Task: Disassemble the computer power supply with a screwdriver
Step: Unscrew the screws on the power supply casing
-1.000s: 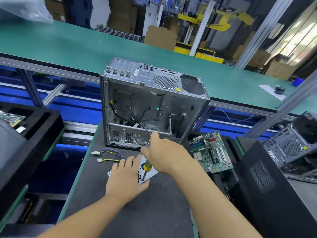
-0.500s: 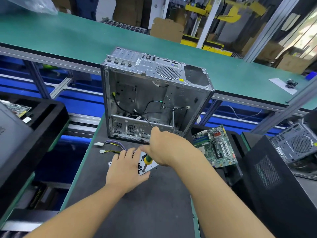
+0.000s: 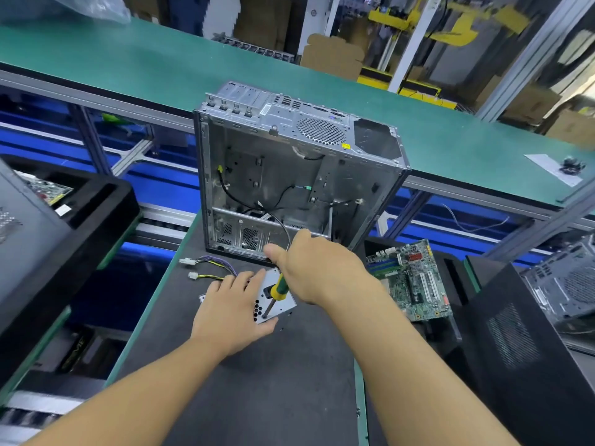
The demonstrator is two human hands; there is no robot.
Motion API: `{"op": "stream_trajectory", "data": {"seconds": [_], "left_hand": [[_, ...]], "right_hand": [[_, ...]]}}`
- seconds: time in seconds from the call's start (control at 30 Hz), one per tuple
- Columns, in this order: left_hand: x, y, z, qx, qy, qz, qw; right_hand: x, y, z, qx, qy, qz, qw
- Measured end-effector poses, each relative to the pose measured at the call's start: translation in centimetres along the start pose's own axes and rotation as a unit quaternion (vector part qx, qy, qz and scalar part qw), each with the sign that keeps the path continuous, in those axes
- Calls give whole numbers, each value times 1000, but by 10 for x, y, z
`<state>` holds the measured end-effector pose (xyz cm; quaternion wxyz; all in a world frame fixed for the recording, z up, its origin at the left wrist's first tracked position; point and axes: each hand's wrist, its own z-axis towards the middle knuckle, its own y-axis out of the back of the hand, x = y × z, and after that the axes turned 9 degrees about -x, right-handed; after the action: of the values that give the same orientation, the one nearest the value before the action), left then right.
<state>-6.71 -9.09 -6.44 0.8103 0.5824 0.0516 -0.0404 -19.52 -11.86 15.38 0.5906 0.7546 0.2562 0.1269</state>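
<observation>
A small silver power supply [image 3: 283, 304] lies on the dark mat in front of an open computer case. My left hand [image 3: 230, 309] lies flat on top of it, fingers spread, and covers most of it. My right hand [image 3: 317, 267] grips a screwdriver [image 3: 277, 289] with a green and yellow handle. The screwdriver's tip stands on the supply's near right corner, beside a patch of round vent holes. The supply's coloured cable bundle [image 3: 214, 268] with white plugs trails off to the left.
The empty metal case [image 3: 299, 175] stands upright just behind the hands. A green motherboard [image 3: 413, 281] lies to the right, with a black side panel [image 3: 528, 342] beyond it. A black tray [image 3: 80, 226] sits at the left. A green conveyor [image 3: 128, 62] runs across the back.
The hands and screwdriver stay on the power supply, with the screwdriver tip still on the same corner. The camera has drifted slightly, so the case appears a little higher in the view.
</observation>
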Motion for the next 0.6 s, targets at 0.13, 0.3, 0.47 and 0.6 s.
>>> {"op": "stream_trajectory", "data": {"seconds": [0.13, 0.3, 0.47, 0.6], "left_hand": [[0, 2, 1, 6, -1, -1, 1000], [-1, 2, 0, -44, -18, -16, 999], [-2, 3, 0, -28, 5, -22, 999], [-2, 5, 0, -30, 0, -26, 999]], "right_hand": [[2, -1, -3, -14, 6, 62, 998], [-4, 8, -6, 47, 72, 141, 986], [10, 2, -4, 18, -46, 133, 990], [8, 3, -1, 7, 10, -11, 1000]]}}
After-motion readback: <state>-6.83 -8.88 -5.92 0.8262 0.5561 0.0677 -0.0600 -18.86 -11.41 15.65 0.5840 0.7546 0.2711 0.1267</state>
